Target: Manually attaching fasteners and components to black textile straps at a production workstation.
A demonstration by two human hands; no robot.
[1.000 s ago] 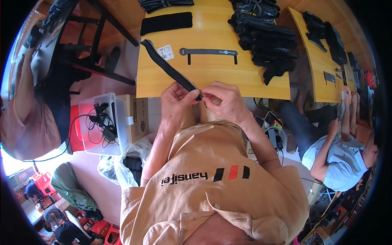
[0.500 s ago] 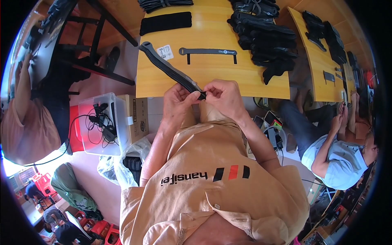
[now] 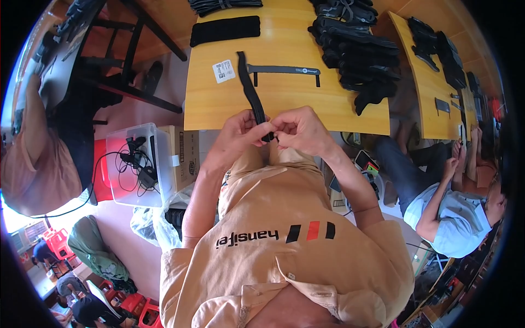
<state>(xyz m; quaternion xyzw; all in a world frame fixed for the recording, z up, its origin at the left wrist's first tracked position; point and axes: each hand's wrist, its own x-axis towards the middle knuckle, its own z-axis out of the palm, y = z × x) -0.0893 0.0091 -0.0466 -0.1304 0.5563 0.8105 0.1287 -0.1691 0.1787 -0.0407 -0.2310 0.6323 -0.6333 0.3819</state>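
Both my hands hold the lower end of a long, narrow black fabric strip [image 3: 249, 90] over the table's near edge; its far end points up and away. My left hand [image 3: 243, 131] is closed around the near part, with the thumb pressed across it. Close beside it, my right hand [image 3: 301, 130] pinches the same end between thumb and fingertips; the exact grip is partly hidden. Beyond the hands, a grey flat band [image 3: 284, 70] with two short black tabs lies on the wooden table [image 3: 219, 106]. Left of the strip is a white printed label [image 3: 223, 71].
Dark socks [image 3: 363, 60] are heaped at the table's right. A folded black textile [image 3: 225, 31] and a black stack [image 3: 224, 5] lie at the far left. A clear bin [image 3: 136, 164] with cables stands left on the floor. Another person [image 3: 451, 210] sits to the right.
The strip has swung from slanting left to nearly upright and turned, so its grey side no longer shows. Its far end now covers the grey band's left end. Both hands remain closed on it.
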